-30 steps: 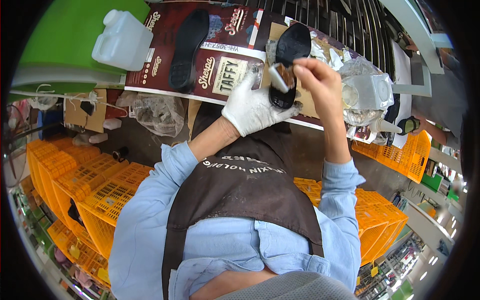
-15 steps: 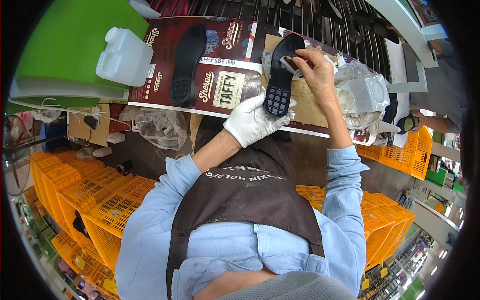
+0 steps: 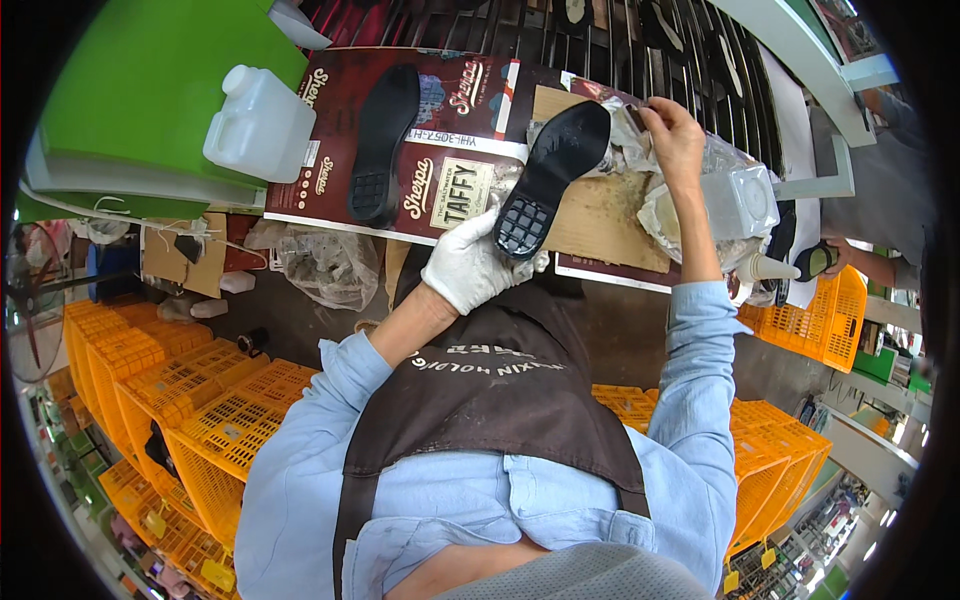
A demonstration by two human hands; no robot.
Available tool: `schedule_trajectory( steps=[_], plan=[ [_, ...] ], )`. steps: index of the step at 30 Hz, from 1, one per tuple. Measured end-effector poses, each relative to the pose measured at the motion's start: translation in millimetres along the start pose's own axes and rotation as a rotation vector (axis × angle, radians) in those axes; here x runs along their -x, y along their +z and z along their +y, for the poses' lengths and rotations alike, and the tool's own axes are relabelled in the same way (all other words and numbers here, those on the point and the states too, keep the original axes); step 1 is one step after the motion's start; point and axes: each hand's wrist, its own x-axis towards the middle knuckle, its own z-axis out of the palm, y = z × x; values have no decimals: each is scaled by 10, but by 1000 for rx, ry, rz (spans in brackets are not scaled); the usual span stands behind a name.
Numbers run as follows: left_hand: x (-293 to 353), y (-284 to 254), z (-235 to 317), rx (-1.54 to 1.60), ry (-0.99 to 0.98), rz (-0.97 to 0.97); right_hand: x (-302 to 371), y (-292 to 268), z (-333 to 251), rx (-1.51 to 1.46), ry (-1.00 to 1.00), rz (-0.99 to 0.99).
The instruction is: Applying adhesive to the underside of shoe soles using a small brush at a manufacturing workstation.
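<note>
My left hand [image 3: 470, 262], in a white glove, grips the heel end of a black shoe sole [image 3: 562, 160], tilted with its toe pointing up and right. A grid of square hollows marks the heel; the rest looks smooth and shiny. Bare and raised to the right of the toe, my right hand [image 3: 676, 140] pinches a small brown-handled brush [image 3: 637, 120] above clear plastic wrapping, apart from the sole. A second black sole [image 3: 384, 140] lies on the printed maroon cardboard [image 3: 325, 210] at the left.
A white plastic jug [image 3: 260, 125] stands left beside a green machine [image 3: 150, 90]. Beyond the cardboard run dark rails [image 3: 440, 25] carrying soles. At right are a clear container [image 3: 738, 205] and a white nozzle [image 3: 768, 268]. Orange crates [image 3: 210, 400] stack behind me; another person's hand [image 3: 832, 258] holds a shoe.
My right hand has lifted the brush off the sole and moved right to the plastic wrapping. My left hand has drawn the sole slightly left and nearer, tilting it to the right.
</note>
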Motion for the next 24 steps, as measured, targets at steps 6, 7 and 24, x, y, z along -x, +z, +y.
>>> schedule_trajectory(
  steps=[6,7,24],
  plan=[
    [53,-26,41,-43,72,28,-99,93,-2,46,-233,-218],
    [67,-36,56,-23,70,8,-142,113,1,19,-103,-155],
    [187,-82,144,31,105,-9,-418,303,-291,-44,-313,-498]
  ],
)
